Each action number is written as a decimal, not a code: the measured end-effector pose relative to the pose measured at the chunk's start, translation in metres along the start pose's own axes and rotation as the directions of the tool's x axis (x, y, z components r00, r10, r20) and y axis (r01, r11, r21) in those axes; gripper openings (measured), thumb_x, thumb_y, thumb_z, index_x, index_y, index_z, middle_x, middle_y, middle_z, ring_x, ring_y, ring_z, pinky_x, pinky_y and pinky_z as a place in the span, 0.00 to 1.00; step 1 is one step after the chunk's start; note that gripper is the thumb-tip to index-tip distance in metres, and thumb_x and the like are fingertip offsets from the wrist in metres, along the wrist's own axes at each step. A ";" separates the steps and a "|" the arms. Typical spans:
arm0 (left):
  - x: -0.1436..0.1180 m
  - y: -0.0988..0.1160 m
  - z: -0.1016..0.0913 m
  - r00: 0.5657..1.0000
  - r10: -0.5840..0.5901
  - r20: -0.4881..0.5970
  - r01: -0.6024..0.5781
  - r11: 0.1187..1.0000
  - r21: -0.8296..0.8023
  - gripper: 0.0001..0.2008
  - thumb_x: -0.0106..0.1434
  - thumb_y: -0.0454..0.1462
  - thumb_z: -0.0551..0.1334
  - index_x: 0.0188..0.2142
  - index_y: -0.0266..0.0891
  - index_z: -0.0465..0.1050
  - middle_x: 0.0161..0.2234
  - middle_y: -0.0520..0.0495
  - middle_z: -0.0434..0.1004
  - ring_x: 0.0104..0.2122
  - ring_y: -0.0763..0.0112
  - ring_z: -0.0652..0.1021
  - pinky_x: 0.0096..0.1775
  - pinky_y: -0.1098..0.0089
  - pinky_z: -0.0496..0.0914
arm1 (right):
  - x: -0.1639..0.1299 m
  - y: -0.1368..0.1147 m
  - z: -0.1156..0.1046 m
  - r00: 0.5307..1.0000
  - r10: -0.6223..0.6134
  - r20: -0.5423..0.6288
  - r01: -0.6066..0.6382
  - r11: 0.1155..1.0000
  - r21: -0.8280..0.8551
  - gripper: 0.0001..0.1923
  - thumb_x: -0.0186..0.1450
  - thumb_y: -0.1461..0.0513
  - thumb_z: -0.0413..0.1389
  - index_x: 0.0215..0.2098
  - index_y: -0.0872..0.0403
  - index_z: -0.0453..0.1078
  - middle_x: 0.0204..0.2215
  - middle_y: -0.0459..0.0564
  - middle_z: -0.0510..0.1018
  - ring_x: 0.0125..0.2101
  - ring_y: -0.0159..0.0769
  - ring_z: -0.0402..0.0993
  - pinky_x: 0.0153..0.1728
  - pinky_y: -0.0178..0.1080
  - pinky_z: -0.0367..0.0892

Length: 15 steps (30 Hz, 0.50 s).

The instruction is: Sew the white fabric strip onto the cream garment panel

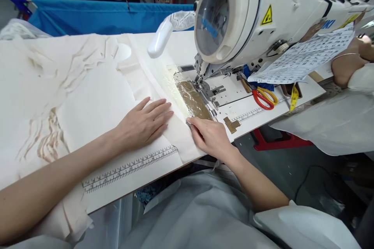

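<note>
A piece of cream fabric lies on the white table in front of a sewing machine. My left hand rests flat on the fabric, palm down with its fingers stretched toward the right. At the fabric's right edge, my right hand pinches it between thumb and forefinger. Just beyond the right hand are the brown-taped plate and the presser foot. Fabric beneath my left palm is hidden.
Crumpled cream cloth covers the table's left part. Scissors and a yellow tape measure lie right of the machine. A printed sheet hangs on it. A printed ruler runs along the front edge. Another person's arm is at right.
</note>
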State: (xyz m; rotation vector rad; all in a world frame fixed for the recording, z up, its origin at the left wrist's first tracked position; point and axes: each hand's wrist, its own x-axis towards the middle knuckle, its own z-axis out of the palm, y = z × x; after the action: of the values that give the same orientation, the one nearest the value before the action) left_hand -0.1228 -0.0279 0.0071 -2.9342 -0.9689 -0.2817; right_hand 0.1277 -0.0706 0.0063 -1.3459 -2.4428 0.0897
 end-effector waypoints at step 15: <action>-0.004 0.001 0.002 0.997 0.043 0.070 -0.038 0.996 -0.078 0.25 0.76 0.42 0.45 0.63 0.30 0.64 0.66 0.33 0.60 0.66 0.52 0.62 0.65 0.49 0.60 | 0.044 -0.009 0.010 0.986 0.140 0.086 -0.149 0.983 0.107 0.15 0.72 0.63 0.45 0.50 0.57 0.69 0.35 0.52 0.84 0.32 0.42 0.81 0.29 0.38 0.61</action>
State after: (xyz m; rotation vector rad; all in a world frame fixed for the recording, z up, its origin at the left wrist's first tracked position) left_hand -0.1249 -0.0305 0.0045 -3.0491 -0.9255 -0.2187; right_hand 0.0957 -0.0378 0.0104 -1.4927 -2.3604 0.3181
